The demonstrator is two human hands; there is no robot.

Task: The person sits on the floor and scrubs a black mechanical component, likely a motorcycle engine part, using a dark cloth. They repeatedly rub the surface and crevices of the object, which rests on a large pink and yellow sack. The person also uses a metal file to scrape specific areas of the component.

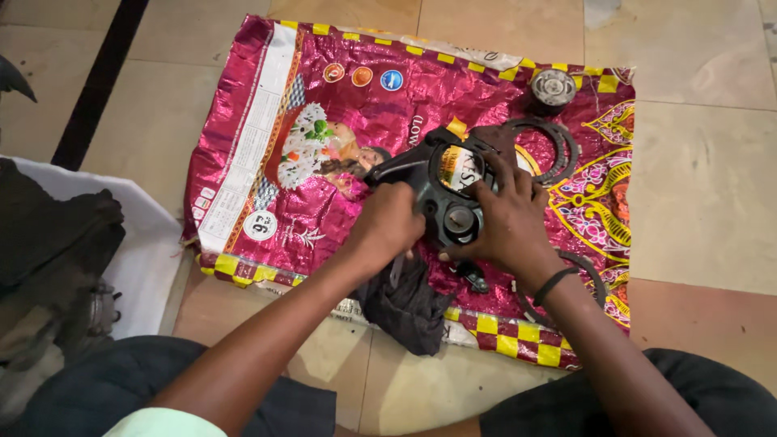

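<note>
Metal housing (441,190) looks heavy, stiff & greasy: left hand (388,226) fingers curled on its rim, right hand (506,222) spread flat, best held by edges

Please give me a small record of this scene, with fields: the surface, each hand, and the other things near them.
surface: pink printed sack spread flat on a tiled floor
left hand: grips the left side of a black metal housing
right hand: rests on the housing's right side, fingers spread
under the hands: dark cloth
near the right hand: thin metal ring, round metal part at the sack's top edge
wrist: black band on the right wrist
</note>
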